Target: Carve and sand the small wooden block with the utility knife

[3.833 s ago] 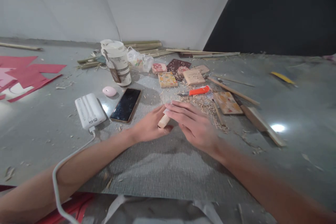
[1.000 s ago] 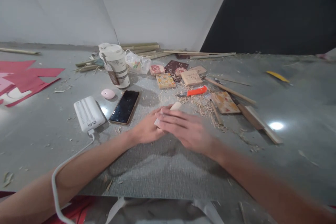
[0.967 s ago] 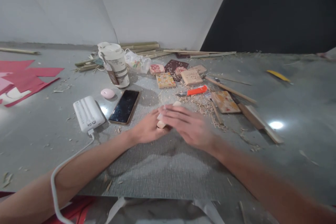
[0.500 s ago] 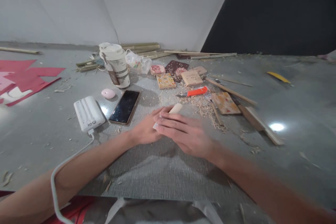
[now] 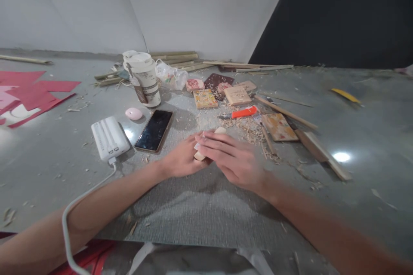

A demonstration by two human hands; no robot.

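My left hand (image 5: pixel 183 157) is closed around a pale wooden piece (image 5: pixel 200 156) with rounded ends, just above the grey mat. Over it lies my right hand (image 5: pixel 234 159), its bent fingers pressing a small whitish sheet (image 5: pixel 197 146), perhaps sandpaper, onto the wood. Most of the piece is hidden by the fingers; its far end peeks out beyond them. Past the hands, an orange-handled carving knife (image 5: pixel 243 112) rests among wood shavings (image 5: pixel 253 131).
Left of my hands are a phone (image 5: pixel 154 131), a white power bank (image 5: pixel 109 138) with its cable, a pink egg-shaped item (image 5: pixel 133 114) and a paper cup (image 5: pixel 143 79). Patterned square blocks (image 5: pixel 205 99) and wood strips (image 5: pixel 311 152) lie behind and right. Red paper (image 5: pixel 32 92) is far left.
The whitish sheet and my right fingers have shifted slightly along the wooden piece, toward its far end. More of its near end now shows. My left hand keeps its hold.
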